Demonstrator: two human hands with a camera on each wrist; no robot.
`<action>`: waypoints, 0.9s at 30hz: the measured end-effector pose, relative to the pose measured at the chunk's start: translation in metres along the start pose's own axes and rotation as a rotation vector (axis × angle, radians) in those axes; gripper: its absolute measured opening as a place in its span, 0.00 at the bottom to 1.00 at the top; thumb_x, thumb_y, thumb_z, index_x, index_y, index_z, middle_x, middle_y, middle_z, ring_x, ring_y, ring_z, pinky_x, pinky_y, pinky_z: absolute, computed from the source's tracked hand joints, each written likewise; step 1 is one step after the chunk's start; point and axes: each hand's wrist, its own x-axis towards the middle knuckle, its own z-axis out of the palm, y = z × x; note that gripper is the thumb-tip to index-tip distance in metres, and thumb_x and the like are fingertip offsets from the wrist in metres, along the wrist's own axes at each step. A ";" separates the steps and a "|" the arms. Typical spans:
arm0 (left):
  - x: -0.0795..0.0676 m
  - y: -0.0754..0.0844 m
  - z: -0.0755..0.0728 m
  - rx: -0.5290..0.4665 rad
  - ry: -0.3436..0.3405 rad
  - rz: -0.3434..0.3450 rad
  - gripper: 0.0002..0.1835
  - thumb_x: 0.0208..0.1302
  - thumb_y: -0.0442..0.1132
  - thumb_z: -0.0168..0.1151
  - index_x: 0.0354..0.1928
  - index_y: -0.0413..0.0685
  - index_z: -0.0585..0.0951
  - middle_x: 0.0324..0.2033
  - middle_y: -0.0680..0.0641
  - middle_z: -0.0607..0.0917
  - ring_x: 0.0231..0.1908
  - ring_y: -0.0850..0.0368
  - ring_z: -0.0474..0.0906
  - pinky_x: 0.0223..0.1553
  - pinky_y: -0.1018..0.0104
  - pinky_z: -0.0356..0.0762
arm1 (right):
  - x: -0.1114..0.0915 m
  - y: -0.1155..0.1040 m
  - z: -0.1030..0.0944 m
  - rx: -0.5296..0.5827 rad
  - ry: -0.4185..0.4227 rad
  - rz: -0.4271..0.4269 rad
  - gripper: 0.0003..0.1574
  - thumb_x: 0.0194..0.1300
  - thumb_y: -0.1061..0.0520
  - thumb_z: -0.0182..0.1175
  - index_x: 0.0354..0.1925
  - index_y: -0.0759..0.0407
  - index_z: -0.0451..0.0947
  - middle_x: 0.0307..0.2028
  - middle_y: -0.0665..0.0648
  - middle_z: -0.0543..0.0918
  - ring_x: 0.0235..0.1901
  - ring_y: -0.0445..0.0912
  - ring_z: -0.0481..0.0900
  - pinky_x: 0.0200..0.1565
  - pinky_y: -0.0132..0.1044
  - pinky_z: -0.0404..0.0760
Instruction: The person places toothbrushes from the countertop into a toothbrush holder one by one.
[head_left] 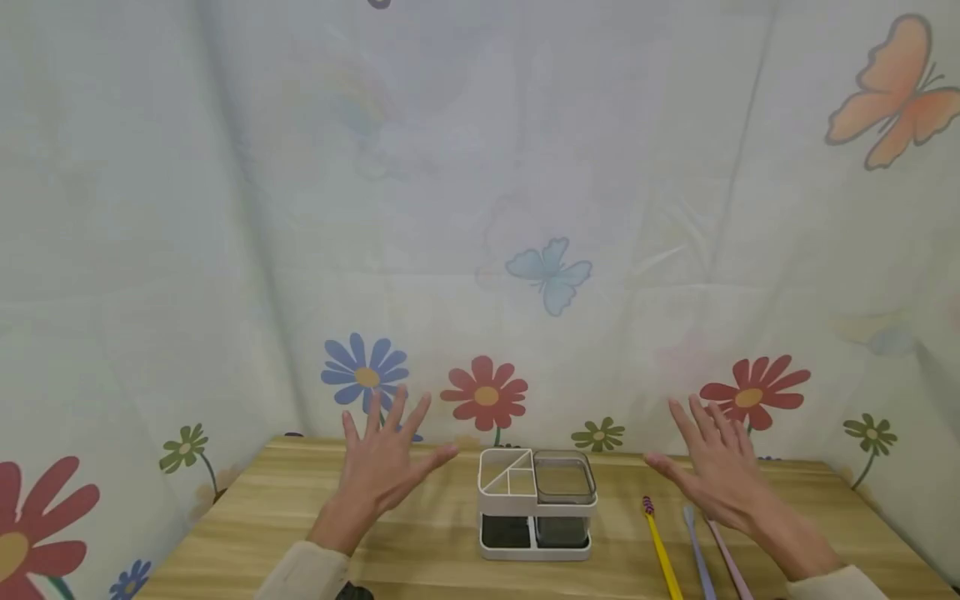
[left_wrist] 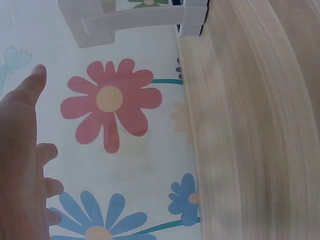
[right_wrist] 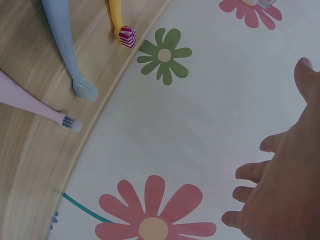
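My left hand (head_left: 385,468) is spread above the left part of the table, its fingers straight and nothing in them. On the other side, my right hand (head_left: 716,471) hovers with fingers extended, also holding nothing. Between them stands a white toothbrush holder (head_left: 507,502) with a divided top and a clear cup (head_left: 564,479) set in its right half. Three toothbrushes lie side by side near my right hand: a yellow toothbrush (head_left: 662,550), a blue toothbrush (head_left: 699,557) and a pink toothbrush (head_left: 729,560). Their bristle ends show in the right wrist view.
The wood-grain table (head_left: 420,567) ends at a pale curtain (head_left: 450,208) printed with flowers and butterflies, which hangs behind and at both sides. A small dark object (head_left: 354,592) shows at the bottom edge, by the left sleeve.
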 end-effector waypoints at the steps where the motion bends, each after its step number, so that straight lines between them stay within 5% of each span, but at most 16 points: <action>1: 0.000 0.001 0.000 -0.009 -0.003 0.002 0.51 0.66 0.80 0.51 0.84 0.60 0.61 0.83 0.40 0.53 0.80 0.28 0.41 0.70 0.15 0.30 | -0.001 0.000 0.000 0.007 0.002 0.001 0.58 0.77 0.31 0.55 0.85 0.64 0.46 0.80 0.80 0.48 0.77 0.78 0.43 0.73 0.79 0.32; 8: -0.001 0.005 0.000 -0.089 0.016 0.011 0.51 0.66 0.78 0.54 0.84 0.62 0.61 0.83 0.43 0.52 0.81 0.29 0.43 0.71 0.16 0.30 | -0.006 0.001 -0.007 0.088 0.057 -0.030 0.55 0.79 0.36 0.56 0.84 0.64 0.47 0.79 0.79 0.51 0.77 0.77 0.47 0.71 0.81 0.44; 13: -0.001 0.010 -0.003 -0.167 0.021 0.008 0.50 0.66 0.77 0.56 0.84 0.63 0.60 0.83 0.44 0.53 0.80 0.30 0.45 0.71 0.15 0.32 | -0.009 0.003 -0.010 0.240 0.122 -0.074 0.50 0.80 0.44 0.58 0.84 0.64 0.49 0.79 0.77 0.55 0.75 0.78 0.51 0.71 0.82 0.42; 21: 0.001 0.021 -0.010 -0.364 0.001 0.060 0.49 0.67 0.73 0.58 0.84 0.63 0.60 0.83 0.48 0.55 0.82 0.36 0.46 0.72 0.16 0.35 | -0.017 0.006 -0.021 0.395 0.160 0.002 0.45 0.80 0.49 0.59 0.83 0.63 0.53 0.71 0.75 0.68 0.65 0.73 0.68 0.59 0.80 0.69; 23: 0.001 0.024 -0.011 -0.440 -0.007 0.089 0.48 0.68 0.71 0.59 0.84 0.61 0.61 0.82 0.49 0.57 0.81 0.37 0.49 0.72 0.17 0.37 | -0.020 0.008 -0.024 0.409 0.153 0.026 0.44 0.81 0.50 0.58 0.83 0.61 0.54 0.69 0.72 0.71 0.64 0.72 0.71 0.62 0.69 0.76; 27: 0.002 0.029 -0.011 -0.583 -0.014 0.134 0.47 0.68 0.67 0.63 0.83 0.60 0.63 0.81 0.49 0.60 0.80 0.39 0.54 0.74 0.22 0.48 | -0.024 0.013 -0.028 0.449 0.135 0.063 0.43 0.82 0.50 0.59 0.82 0.62 0.55 0.70 0.72 0.71 0.66 0.70 0.71 0.57 0.26 0.78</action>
